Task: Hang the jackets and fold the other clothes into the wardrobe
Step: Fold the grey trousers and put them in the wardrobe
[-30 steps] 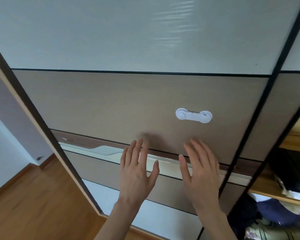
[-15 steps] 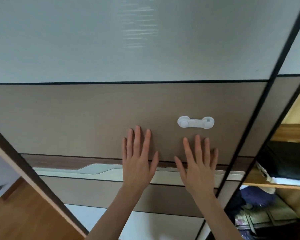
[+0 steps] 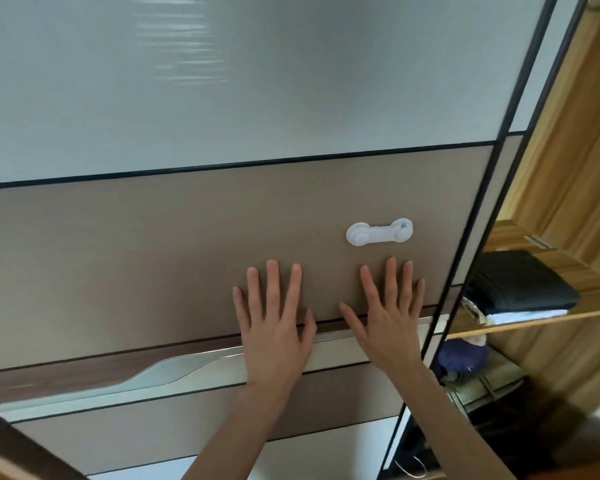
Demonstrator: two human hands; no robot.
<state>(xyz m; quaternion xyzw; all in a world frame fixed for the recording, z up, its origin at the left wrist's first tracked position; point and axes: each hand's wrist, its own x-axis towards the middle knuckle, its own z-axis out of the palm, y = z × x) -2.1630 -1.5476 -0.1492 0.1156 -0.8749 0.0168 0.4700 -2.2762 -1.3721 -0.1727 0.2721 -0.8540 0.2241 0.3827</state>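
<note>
Brown laminate fills most of my view: the sliding door [image 3: 153, 258] of the wardrobe, with a frosted pale panel above it and a white child lock [image 3: 379, 232] stuck near its right edge. I have both palms flat on it, left hand [image 3: 274, 327] and right hand [image 3: 388, 323], fingers spread wide and straight, gripping nothing, just pressing on the panel below the lock. To the right of the door's black frame the wardrobe stands open, and I can see a wooden shelf [image 3: 520, 318] carrying a folded black garment [image 3: 523, 284] on top of something white, with a jumble of darker items lower down that I cannot identify. No jackets or hangers show anywhere. I judge the task is barely begun, or between items: I seem to be shifting the door for access, and the hanging and folding remain, as far as I can see.
</note>
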